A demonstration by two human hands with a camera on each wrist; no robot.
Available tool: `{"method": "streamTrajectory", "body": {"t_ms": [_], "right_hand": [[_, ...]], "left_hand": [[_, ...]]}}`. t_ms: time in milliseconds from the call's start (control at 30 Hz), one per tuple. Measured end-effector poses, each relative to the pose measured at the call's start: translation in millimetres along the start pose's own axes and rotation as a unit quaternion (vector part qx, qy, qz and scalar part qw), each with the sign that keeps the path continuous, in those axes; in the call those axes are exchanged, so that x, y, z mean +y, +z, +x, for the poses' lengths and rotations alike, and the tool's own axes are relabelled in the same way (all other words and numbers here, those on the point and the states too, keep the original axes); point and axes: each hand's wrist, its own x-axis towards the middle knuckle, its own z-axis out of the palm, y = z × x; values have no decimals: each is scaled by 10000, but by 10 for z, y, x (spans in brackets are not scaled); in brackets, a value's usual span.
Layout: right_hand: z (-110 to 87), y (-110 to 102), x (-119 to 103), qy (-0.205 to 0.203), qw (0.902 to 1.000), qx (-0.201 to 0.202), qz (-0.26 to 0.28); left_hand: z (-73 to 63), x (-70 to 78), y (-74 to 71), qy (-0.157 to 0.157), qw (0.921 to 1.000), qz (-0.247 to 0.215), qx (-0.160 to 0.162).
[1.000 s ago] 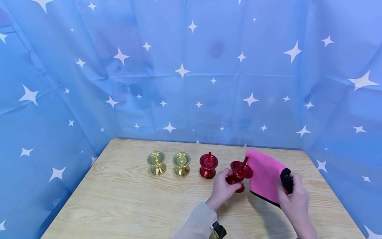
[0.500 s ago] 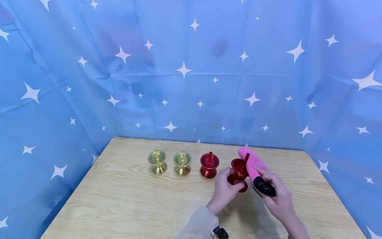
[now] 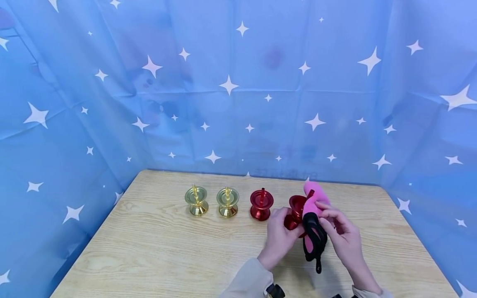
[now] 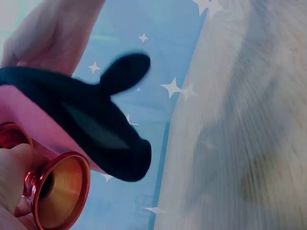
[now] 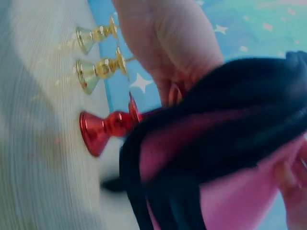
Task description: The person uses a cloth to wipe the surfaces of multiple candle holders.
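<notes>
My left hand (image 3: 278, 238) grips a shiny red candle holder (image 3: 297, 203) round its narrow middle. The holder is tilted; its hollow base (image 4: 62, 194) shows in the left wrist view, off the table. In my right hand (image 3: 344, 240) is a pink cloth (image 3: 314, 198) with black edging, bunched against the right side of the holder's dish. Fingertips and thumb pinch it, and its black part (image 5: 216, 91) droops below. Part of the dish is hidden by the cloth. A second red candle holder (image 3: 260, 205) stands upright just left of my left hand.
Two gold candle holders (image 3: 196, 202) (image 3: 227, 203) stand upright in line with the red one on the wooden table (image 3: 149, 248). A blue curtain (image 3: 261, 136) with white stars hangs behind the table's back edge and along its sides.
My right hand has moved left, bringing the cloth from beside the holder up against its dish. The cloth went from spread flat to folded and bunched. My left hand keeps its grip.
</notes>
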Motion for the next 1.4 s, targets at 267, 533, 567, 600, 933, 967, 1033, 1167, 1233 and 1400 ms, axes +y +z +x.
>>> {"method": "streamTrajectory", "body": {"t_ms": [267,533,567,600,933,967,1033,1167,1233,1400], "right_hand": [[127,115,-133,2514,9510,413,-1753],[149,111,-129,2496,9419,-105,-2244],[143,120,-124,2421,9428,3,-2293],[138,129,-120,2342,9437,112,-2334],[121,143,-14,1492,9414,779,-2924],[119,139,-3,1415,9402,830,-2986],[117,138,11,1294,9397,936,-3025],[109,153,30,1205,9423,1215,-2876],[106,165,32,1272,9426,1331,-2786],[123,187,24,1605,9363,1451,-2765]], "left_hand": [[14,-25,-17,475,9974,493,234],[-5,-67,-53,855,9911,971,308],[-8,-67,-57,887,9906,1001,282],[-13,-68,-59,916,9898,1063,262],[-75,-113,-52,987,9846,1421,263],[-75,-114,-53,984,9843,1445,245],[-70,-113,-55,972,9839,1489,206],[-50,-102,-65,950,9835,1531,131],[-44,-100,-70,961,9833,1540,113],[-43,-102,-81,966,9839,1503,96]]}}
